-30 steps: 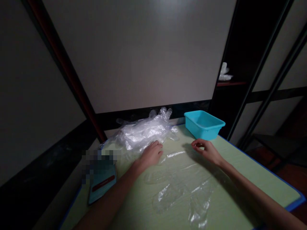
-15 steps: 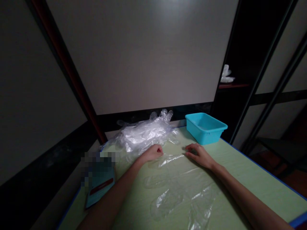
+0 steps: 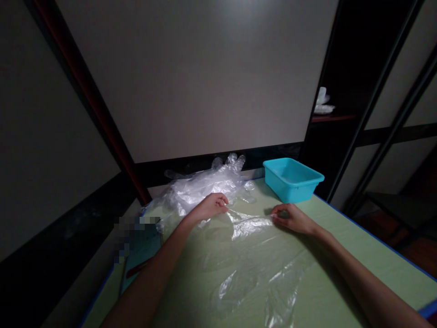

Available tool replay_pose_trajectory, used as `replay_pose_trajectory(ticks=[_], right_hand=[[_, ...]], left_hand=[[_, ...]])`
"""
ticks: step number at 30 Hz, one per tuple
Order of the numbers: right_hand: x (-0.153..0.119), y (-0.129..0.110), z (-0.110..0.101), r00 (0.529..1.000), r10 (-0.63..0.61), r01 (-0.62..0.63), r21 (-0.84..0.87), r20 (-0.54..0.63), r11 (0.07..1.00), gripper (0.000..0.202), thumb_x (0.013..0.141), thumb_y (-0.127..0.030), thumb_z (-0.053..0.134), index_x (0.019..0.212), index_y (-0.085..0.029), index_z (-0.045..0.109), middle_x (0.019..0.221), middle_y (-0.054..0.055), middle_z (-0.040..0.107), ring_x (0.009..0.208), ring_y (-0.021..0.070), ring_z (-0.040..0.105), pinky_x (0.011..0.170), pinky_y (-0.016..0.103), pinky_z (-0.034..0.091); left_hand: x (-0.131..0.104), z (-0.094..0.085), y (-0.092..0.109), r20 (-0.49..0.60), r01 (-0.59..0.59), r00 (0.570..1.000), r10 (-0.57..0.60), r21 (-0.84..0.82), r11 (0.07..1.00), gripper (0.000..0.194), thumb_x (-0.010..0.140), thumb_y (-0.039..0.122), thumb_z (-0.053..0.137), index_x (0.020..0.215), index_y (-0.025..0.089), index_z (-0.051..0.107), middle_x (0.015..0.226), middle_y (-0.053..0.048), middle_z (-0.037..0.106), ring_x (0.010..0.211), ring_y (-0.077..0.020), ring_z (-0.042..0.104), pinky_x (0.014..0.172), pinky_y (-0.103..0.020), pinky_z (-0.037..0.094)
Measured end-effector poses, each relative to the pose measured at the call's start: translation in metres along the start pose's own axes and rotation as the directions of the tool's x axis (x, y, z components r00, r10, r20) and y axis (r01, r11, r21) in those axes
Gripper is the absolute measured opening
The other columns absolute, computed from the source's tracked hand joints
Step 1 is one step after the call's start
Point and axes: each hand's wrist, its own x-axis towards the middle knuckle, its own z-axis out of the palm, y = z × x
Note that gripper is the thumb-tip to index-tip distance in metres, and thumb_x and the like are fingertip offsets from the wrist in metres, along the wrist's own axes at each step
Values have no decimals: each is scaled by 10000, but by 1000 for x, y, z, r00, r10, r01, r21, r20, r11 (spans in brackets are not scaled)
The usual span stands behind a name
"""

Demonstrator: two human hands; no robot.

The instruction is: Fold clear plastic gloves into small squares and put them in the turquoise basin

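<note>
A clear disposable plastic glove (image 3: 254, 228) is stretched between my two hands, its far edge lifted a little above the table. At one corner of that edge, my left hand (image 3: 212, 205) pinches the film. My right hand (image 3: 292, 218) pinches the opposite corner between thumb and fingers. The glove's fingers spread toward me over the green tabletop (image 3: 191, 282), and the thin film makes its outline hard to follow. Just beyond my left hand lies a crumpled heap of clear plastic gloves (image 3: 201, 184).
A turquoise plastic basin (image 3: 295, 193) stands at the table's far right corner. By my left forearm is a flat, partly blurred booklet-like item (image 3: 143, 243). Large cabinet panels (image 3: 211, 82) rise behind the table, and white items (image 3: 322, 107) sit on a shelf at right.
My right hand has closed on the glove's edge and moved slightly right. The left hand has shifted up and left, and the edge between them is now raised and pulled taut.
</note>
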Motion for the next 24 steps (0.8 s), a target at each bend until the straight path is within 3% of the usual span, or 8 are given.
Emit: replay_pose_trajectory(ticks=[7, 10, 13, 17, 21, 24], right_hand=[[0, 4, -5, 992, 106, -97, 123, -73, 988, 144, 710, -270, 521, 658, -152, 584, 628, 24, 615, 504, 132, 545, 476, 248, 427], [1, -2, 1, 981, 165, -139, 222, -105, 965, 193, 747, -338, 480, 691, -157, 518, 709, 32, 611, 399, 100, 539, 372, 216, 389], [4, -12, 8, 972, 192, -140, 329, -133, 934, 243, 779, -411, 431, 728, -174, 440, 856, 68, 607, 446, 121, 599, 358, 212, 410], [12, -30, 11, 966, 174, -77, 434, -189, 898, 285, 787, -475, 429, 759, -192, 407, 941, 94, 608, 674, 174, 653, 556, 297, 520], [17, -57, 2, 955, 67, 79, 466, -289, 881, 233, 788, -425, 495, 773, -201, 436, 943, 85, 623, 972, 213, 575, 766, 347, 484], [8, -81, -12, 933, -62, 217, 415, -354, 883, 157, 814, -354, 497, 804, -200, 468, 972, 88, 623, 1044, 215, 529, 835, 360, 441]], left_hand=[[1, -10, -1, -97, 22, 995, -11, 109, 994, 34, 563, 126, 598, 531, 133, 595, 494, 21, 562, 519, -128, 526, 510, -213, 375], [1, -10, 1, -179, 15, 984, 14, 159, 987, 65, 566, 119, 600, 505, 141, 599, 496, 16, 569, 552, -141, 534, 535, -219, 371], [-1, -11, 8, -269, 1, 962, 52, 192, 981, 62, 591, 139, 603, 530, 144, 605, 544, 8, 583, 591, -144, 539, 566, -222, 376], [-9, -21, 25, -356, -24, 928, 109, 234, 972, 40, 628, 173, 596, 611, 142, 614, 608, 3, 586, 580, -128, 515, 547, -215, 367], [-29, -41, 51, -388, -60, 904, 176, 294, 954, 106, 633, 190, 599, 724, 148, 633, 627, 12, 574, 548, -110, 460, 510, -205, 333], [-53, -55, 73, -394, -107, 878, 270, 387, 916, 151, 663, 242, 581, 771, 158, 644, 616, 15, 567, 551, -111, 446, 512, -206, 323]])
